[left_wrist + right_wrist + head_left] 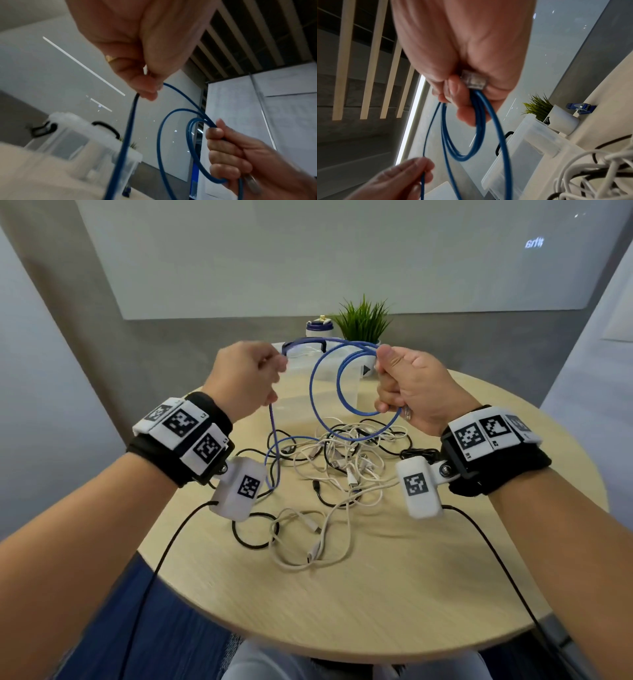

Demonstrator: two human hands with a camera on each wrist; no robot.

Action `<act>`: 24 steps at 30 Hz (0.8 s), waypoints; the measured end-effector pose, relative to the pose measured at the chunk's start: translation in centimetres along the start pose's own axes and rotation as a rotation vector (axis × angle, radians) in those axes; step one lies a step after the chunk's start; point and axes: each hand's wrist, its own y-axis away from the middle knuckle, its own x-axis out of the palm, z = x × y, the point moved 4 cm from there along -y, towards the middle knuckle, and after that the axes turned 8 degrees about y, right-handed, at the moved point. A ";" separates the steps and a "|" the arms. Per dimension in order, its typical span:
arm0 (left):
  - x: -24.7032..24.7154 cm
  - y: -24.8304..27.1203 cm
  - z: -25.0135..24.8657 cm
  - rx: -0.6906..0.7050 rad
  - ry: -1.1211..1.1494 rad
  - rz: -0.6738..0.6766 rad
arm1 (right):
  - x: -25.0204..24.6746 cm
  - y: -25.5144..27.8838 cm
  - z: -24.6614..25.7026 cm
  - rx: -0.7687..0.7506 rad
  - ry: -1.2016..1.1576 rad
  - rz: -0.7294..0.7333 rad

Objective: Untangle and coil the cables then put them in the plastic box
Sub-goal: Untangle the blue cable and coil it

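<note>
A blue network cable (pixel 317 392) is held up above the round table. My right hand (pixel 402 386) grips a few coiled loops of it together with its clear plug (pixel 473 81). My left hand (pixel 253 374) pinches the loose strand (pixel 127 132), which drops to the table and runs into the tangle. A heap of white and black cables (pixel 342 467) lies on the table below both hands. The clear plastic box (pixel 294 402) with dark handles stands just behind the hands, partly hidden by them.
A small potted plant (pixel 363 320) and a white and blue bottle (pixel 319 327) stand at the table's far edge. Black leads from the wrist cameras (pixel 164 553) hang over the near edge. The wooden tabletop (pixel 376 594) shows bare toward me.
</note>
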 end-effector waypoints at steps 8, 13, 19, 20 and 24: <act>-1.5 -0.6 -3.5 0.366 -0.135 -0.119 | 0.8 0.1 0.6 0.031 -0.061 0.050; -2.3 -0.4 -4.3 0.510 -0.168 -0.210 | 1.0 0.2 0.6 0.034 -0.064 0.062; -0.4 -0.1 -2.1 0.398 -0.415 -0.051 | 1.0 0.4 0.7 0.063 -0.047 0.073; -0.2 0.0 -1.6 0.361 -0.443 -0.053 | 1.1 0.5 0.6 0.073 -0.023 0.087; -0.7 -0.5 -0.7 0.231 -0.411 -0.116 | 1.8 1.2 0.5 0.152 -0.029 0.153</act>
